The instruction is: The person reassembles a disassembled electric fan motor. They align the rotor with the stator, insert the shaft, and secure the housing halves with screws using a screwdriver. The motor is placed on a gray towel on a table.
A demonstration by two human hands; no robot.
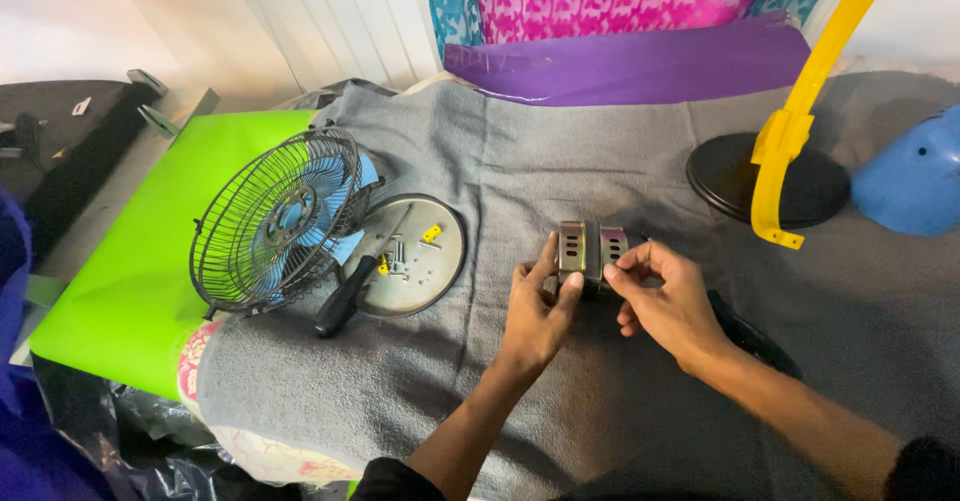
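Both forearms reach in; left hand (535, 306) and right hand (665, 296) pinch the slotted metal housing (590, 251) from opposite ends, mid-blanket (520, 161), long axis running hand to hand.

Both hands (600, 301) together, fingers pinched

Bare forearms — dark sleeves at the elbows
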